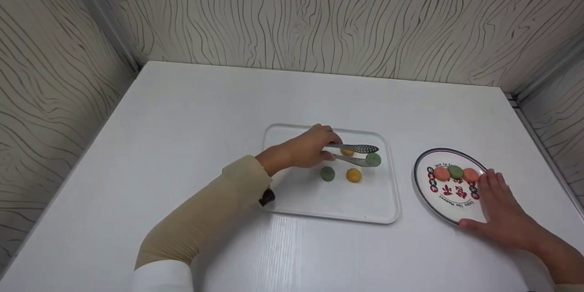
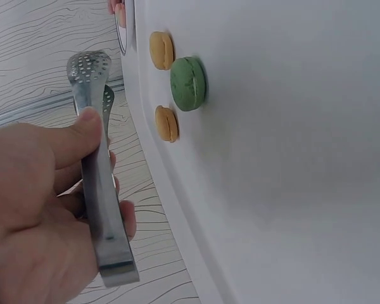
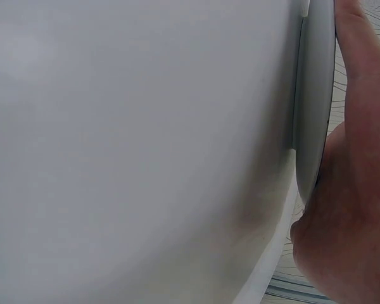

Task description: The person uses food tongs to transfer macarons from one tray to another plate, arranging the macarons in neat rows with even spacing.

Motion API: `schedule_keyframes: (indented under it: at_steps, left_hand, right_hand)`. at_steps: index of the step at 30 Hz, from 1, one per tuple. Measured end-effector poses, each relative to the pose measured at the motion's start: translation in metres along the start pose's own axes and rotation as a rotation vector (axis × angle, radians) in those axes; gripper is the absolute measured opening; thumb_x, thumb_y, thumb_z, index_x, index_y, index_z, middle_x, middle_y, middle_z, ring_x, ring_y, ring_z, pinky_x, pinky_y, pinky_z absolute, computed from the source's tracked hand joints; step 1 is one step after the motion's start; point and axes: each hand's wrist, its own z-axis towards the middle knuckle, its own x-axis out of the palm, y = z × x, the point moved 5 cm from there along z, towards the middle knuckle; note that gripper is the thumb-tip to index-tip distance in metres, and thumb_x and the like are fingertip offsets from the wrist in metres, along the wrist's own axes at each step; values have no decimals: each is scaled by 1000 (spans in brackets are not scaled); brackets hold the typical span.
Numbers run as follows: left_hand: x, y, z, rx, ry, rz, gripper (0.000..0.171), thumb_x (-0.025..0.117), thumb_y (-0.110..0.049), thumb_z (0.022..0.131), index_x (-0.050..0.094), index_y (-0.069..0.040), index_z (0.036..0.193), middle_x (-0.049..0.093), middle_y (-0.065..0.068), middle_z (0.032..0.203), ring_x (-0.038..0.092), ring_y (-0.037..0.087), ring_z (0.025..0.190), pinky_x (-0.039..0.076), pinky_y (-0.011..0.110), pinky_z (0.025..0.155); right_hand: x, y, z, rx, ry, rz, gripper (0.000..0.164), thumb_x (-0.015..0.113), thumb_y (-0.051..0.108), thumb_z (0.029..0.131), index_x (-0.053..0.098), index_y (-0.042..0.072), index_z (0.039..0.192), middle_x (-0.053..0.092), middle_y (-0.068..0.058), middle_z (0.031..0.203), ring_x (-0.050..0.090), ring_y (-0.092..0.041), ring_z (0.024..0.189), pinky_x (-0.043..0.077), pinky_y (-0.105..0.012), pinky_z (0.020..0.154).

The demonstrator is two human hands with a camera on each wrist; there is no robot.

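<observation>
My left hand grips metal tongs with perforated tips, reaching over a white tray. The tips are spread apart around a green macaron; I cannot tell whether they touch it. Nearer the hand on the tray are another green macaron and a yellow macaron. A second yellow macaron is partly hidden by the tongs. Fingers extended, my right hand rests against the rim of a round plate. Two pink macarons flank a green macaron on it.
The tray and the plate stand apart on a white table, the plate to the right. Red lettering and a dark rim decorate the plate. Wood-grain-patterned panels enclose the table at the back and sides.
</observation>
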Motion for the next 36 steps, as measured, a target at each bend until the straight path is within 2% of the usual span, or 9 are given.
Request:
schedule_keyframes:
  at_steps: [11, 16, 24, 36]
  left_hand:
    - [4, -12, 11, 40, 2, 4, 37, 67, -16, 100, 63, -8, 136, 61, 5, 130, 48, 17, 117, 42, 27, 101]
    - [5, -18, 15, 44, 1, 6, 36, 67, -16, 100, 64, -7, 135, 61, 7, 130, 48, 18, 116, 41, 27, 101]
    - [9, -25, 21, 39, 2, 27, 38, 66, -19, 101, 63, -10, 137, 61, 3, 131, 47, 16, 118, 41, 24, 101]
    - [14, -42, 32, 50, 2, 29, 38, 68, -18, 100, 63, -11, 137, 61, 3, 129, 48, 14, 110, 42, 22, 95]
  right_hand:
    - [-2, -1, 1, 5, 8, -3, 122, 74, 47, 88, -6, -19, 152, -10, -43, 158, -24, -46, 148, -25, -21, 109]
    - [-2, 0, 0, -7, 6, -16, 122, 74, 48, 89, -5, -21, 151, -9, -44, 157, -24, -46, 148, -25, -21, 110]
    - [0, 0, 1, -12, -1, -25, 122, 74, 49, 88, -5, -20, 151, -8, -45, 157, -24, -46, 148, -24, -21, 110]
    - [0, -1, 1, 2, 5, -4, 121, 74, 48, 89, -4, -20, 152, -9, -44, 157, -24, -46, 148, -25, -22, 109]
